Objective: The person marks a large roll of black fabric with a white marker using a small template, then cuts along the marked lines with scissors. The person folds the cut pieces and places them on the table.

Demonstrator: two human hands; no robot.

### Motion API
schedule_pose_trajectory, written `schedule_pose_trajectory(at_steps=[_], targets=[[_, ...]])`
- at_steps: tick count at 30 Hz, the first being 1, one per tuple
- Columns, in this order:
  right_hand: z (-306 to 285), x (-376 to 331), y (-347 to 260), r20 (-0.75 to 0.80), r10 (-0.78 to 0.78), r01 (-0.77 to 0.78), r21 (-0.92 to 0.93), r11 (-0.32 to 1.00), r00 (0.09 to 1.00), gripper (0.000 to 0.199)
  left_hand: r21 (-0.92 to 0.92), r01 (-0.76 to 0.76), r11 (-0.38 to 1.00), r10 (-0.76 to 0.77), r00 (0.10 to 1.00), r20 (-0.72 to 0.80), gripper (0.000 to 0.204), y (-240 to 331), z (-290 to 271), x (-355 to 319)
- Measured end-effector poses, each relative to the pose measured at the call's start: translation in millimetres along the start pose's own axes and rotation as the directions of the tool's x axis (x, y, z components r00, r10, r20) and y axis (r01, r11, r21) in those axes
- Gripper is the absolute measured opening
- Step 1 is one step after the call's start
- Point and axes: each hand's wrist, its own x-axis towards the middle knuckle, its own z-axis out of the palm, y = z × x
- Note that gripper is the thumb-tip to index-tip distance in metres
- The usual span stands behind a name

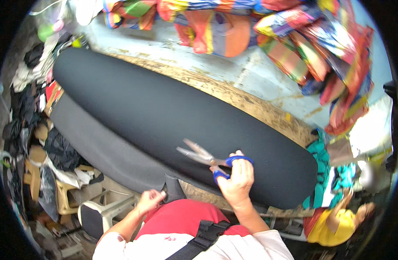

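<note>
I see right hand [237,178] gripping scissors [211,160], blades [193,154] parted over roll [164,110]; a dip could nick it. Left hand [150,201] at flap [174,189] beside roll, grip unclear.

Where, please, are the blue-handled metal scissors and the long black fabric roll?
Blue-handled metal scissors [212,161], head view: near the pivot.
Long black fabric roll [179,119], head view: middle of its upper surface.
</note>
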Motion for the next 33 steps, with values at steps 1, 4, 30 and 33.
schedule_pose_trajectory(at_steps=[1, 4, 30, 33], targets=[[-2.0, -11.7, -6.9, 0.0, 0.006, -0.006, 0.002, 1.0, 1.0, 0.041, -0.101, -0.075, 0.992, 0.065, 0.993, -0.095, 0.029, 16.5, -11.1, 5.7], [-7.7, -43.4, -22.6, -0.062, 0.076, -0.071, 0.082, 0.994, 0.995, 0.037, -0.65, -0.18, 0.738, -0.043, 0.949, -0.312, 0.086, 77.9, -63.0, 36.6], [49.6, -1.0, 173.6, -0.734, 0.055, -0.389, -0.293, 0.873, 0.677, 0.045, -0.754, -0.476, 0.453, 0.151, 0.874, -0.461, 0.098, 202.5, -62.8, 210.7], [58.0, 27.3, 190.3, -0.74, 0.068, -0.403, -0.285, 0.87, 0.669, 0.043, -0.765, -0.499, 0.408, 0.161, 0.863, -0.478, 0.097, 228.7, -61.5, 241.6]])
